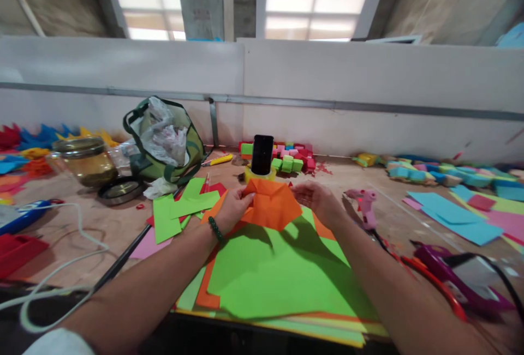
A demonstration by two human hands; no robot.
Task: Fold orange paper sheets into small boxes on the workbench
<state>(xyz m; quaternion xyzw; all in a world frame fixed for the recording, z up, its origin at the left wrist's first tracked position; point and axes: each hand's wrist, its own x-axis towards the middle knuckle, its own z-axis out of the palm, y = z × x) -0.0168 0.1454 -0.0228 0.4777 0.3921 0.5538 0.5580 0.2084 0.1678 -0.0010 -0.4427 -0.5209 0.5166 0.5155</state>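
Observation:
My left hand [235, 210], with a dark green bead bracelet on its wrist, grips the left side of a folded orange paper [272, 208], thumb on top. The paper is held raised, creased into an angular shape. My right hand [319, 199] is at the paper's right edge, its fingers loosely stretched toward it; whether they touch it is hard to see. Below both hands lies a stack of large sheets, with a bright green sheet [282, 273] on top and orange ones under it.
A phone [262, 154] stands upright on a yellow tape roll, before small folded paper blocks [292, 158]. Left are green paper strips [166, 218], a bag [167, 137], a glass jar [88, 161] and a yellow cutter [221, 160]. Right are a pink glue gun [367, 208], orange-handled scissors [436, 284] and blue sheets [454, 216].

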